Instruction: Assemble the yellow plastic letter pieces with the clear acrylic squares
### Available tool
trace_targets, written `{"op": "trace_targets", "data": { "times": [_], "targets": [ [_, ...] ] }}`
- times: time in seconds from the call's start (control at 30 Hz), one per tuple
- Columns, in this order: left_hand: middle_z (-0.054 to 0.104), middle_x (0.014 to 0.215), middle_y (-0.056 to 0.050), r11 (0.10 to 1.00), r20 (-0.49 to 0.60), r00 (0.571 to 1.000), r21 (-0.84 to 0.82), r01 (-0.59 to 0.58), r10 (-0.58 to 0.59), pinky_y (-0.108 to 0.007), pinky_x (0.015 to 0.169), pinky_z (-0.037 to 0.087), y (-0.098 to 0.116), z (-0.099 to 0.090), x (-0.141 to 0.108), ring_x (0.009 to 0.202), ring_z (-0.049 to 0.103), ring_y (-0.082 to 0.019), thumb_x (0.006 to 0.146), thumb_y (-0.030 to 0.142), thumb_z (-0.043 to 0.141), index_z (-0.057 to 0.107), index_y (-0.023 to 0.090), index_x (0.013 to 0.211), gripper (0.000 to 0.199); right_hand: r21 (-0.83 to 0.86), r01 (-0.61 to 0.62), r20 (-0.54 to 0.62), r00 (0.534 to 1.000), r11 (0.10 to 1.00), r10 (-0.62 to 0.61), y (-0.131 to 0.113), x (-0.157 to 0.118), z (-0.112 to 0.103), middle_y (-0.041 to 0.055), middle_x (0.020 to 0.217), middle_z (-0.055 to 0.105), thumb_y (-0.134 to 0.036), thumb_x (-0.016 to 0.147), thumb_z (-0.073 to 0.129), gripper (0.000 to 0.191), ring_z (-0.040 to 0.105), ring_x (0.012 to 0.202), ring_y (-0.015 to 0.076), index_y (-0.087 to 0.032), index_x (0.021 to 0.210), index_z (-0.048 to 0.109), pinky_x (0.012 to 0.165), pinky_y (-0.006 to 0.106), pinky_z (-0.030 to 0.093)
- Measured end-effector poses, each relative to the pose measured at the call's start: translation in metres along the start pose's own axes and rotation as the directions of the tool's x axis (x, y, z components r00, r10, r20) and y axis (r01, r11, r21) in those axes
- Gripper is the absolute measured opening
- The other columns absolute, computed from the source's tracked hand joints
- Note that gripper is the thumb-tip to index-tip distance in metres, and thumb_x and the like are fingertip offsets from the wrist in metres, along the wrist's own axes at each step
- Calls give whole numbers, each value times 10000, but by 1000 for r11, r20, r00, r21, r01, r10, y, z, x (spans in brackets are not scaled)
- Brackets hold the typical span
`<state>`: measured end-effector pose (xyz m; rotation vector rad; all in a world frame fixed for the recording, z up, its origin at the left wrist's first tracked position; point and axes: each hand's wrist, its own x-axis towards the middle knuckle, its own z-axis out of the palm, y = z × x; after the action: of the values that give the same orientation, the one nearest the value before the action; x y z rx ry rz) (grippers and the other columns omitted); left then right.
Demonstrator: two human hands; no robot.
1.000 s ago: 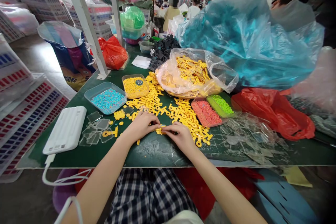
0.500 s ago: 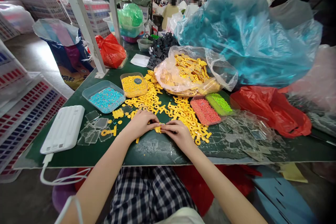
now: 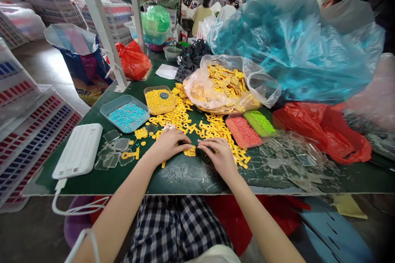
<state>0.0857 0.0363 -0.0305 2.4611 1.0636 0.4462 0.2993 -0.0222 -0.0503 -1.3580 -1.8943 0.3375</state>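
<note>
A small yellow plastic piece [image 3: 189,151] lies on the green table between my hands. My left hand [image 3: 170,144] is just left of it, thumb and fingers apart, with the thumb tip close to the piece. On the other side, my right hand [image 3: 219,155] is raised a little off the piece, its fingers stretched out and holding nothing visible. Loose yellow plastic parts [image 3: 212,125] are spread behind both hands. Farther back, a clear plastic bag [image 3: 200,90] holds more yellow parts.
Trays of blue beads [image 3: 128,117], yellow beads [image 3: 159,100], red beads [image 3: 243,131] and green beads [image 3: 261,122] surround the pile. A white power bank [image 3: 78,150] and clear plastic pieces [image 3: 112,152] are at left. More clear pieces [image 3: 286,152] and a red bag [image 3: 324,127] occupy the right.
My hands have moved apart, my right hand shifting right and its fingers coming off the yellow piece. The piece now shows between them on the table. The view has shifted slightly.
</note>
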Motion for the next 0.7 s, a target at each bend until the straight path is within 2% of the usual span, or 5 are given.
{"op": "trace_targets", "data": {
  "times": [0.13, 0.23, 0.43, 0.6, 0.7],
  "targets": [
    [691, 983, -18, 999, 31, 999, -37, -9, 10, -403, 989, 344, 3, -2, -1, 1015, 592, -232, 941, 443, 588, 731, 245, 929, 244, -62, -27, -74, 997, 998, 22, 3, -1, -18, 24, 954, 774, -399, 927, 618, 191, 687, 896, 218, -302, 887, 778, 848, 383, 481],
    [689, 998, -19, 999, 36, 999, -45, -5, 7, -410, 997, 342, 3, -1, -1, 1030, 584, -236, 942, 468, 570, 730, 248, 923, 272, -137, -78, -150, 987, 988, 58, 13, 0, -44, 46, 960, 773, -432, 929, 593, 241, 687, 908, 233, -285, 879, 778, 875, 397, 475],
    [687, 976, -20, 1000, 35, 999, -12, 2, -2, -428, 1021, 335, 6, -2, 0, 1020, 593, -234, 937, 443, 581, 713, 235, 885, 252, -293, -216, -287, 949, 931, 129, 65, 6, -104, 81, 964, 762, -455, 911, 575, 284, 668, 952, 266, -252, 880, 771, 916, 420, 481],
    [704, 991, -29, 1000, -39, 999, 19, -23, 23, -428, 999, 352, 5, -3, 0, 1007, 592, -234, 957, 423, 539, 704, 231, 915, 256, -433, -257, -110, 966, 864, 232, 110, 19, -128, 112, 1061, 751, -358, 860, 628, 214, 630, 1084, 308, -206, 875, 778, 981, 473, 456],
    [716, 996, -34, 999, -89, 995, 39, -31, 34, -426, 982, 365, 1, -2, 1, 1004, 590, -242, 960, 424, 510, 700, 229, 919, 275, -463, -245, -50, 967, 852, 250, 123, 29, -149, 106, 1099, 744, -341, 864, 614, 253, 626, 1112, 282, -190, 1001, 765, 990, 431, 463]
  ]
}}
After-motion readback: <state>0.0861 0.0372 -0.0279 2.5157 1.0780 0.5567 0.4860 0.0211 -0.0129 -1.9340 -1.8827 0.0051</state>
